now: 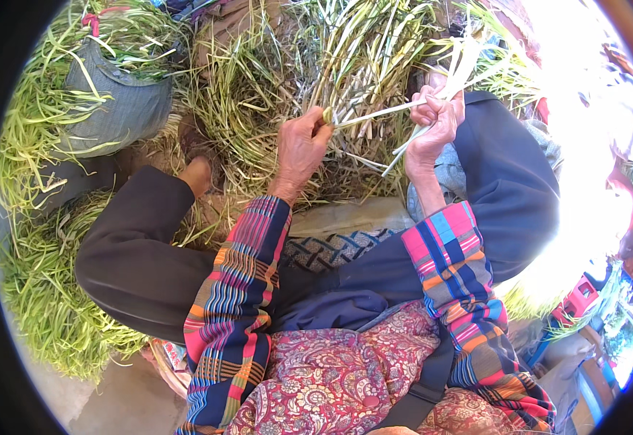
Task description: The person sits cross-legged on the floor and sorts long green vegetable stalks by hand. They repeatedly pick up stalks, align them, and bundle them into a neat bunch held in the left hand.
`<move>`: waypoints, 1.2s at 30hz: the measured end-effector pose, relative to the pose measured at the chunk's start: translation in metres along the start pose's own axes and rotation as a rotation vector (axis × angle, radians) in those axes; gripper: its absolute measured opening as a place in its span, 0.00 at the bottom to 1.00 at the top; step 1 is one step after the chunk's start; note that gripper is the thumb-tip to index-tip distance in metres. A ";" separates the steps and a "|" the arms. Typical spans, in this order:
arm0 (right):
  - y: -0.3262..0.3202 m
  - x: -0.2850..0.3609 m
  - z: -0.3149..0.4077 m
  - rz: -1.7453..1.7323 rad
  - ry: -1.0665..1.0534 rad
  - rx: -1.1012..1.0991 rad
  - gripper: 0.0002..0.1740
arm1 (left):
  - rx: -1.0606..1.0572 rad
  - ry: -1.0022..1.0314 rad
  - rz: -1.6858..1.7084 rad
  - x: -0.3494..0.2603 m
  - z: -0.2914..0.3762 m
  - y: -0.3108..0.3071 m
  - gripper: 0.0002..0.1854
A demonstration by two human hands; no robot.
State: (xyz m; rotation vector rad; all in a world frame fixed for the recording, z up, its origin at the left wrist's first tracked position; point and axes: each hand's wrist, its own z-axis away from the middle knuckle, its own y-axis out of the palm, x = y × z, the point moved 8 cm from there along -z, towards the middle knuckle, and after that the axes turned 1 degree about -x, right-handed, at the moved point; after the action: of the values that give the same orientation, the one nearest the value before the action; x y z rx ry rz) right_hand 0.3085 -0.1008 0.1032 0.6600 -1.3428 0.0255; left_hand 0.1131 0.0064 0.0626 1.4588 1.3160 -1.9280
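Note:
My left hand [301,152] pinches the end of a pale plant stalk [376,115] between thumb and fingers, with a small yellowish piece showing at the fingertips. The stalk runs taut across to my right hand [436,128]. Several long pale green stalks [462,65] are gripped there, their leafy ends up and their cut-looking ends pointing down to the left. Beneath both hands spreads a heap of long yellow-green leaves and dry stalks [251,114]. The bunch partly hides my right fingers.
My bent legs frame the heap. At upper left stands a grey cloth sack [118,100] with a red tie [92,23], amid piled green leaves [50,283]. A patterned cushion [338,247] lies before me. A pink plastic stool [576,299] stands at right, where glare washes out much.

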 end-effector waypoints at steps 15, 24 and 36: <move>0.003 0.021 -0.035 -0.272 0.232 0.149 0.07 | 0.138 0.101 -0.244 0.005 -0.018 -0.027 0.19; 0.004 0.002 -0.035 -0.288 0.335 0.224 0.10 | 0.372 0.125 0.240 -0.075 -0.006 0.033 0.05; 0.007 -0.023 -0.006 0.033 0.299 0.216 0.07 | 0.416 0.023 0.386 -0.078 0.002 0.043 0.03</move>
State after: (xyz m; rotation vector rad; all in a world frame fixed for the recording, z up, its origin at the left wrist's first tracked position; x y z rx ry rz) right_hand 0.3055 -0.0842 0.0850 0.7826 -1.0692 0.2886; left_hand 0.1744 -0.0330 0.1139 1.7739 0.5930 -1.9889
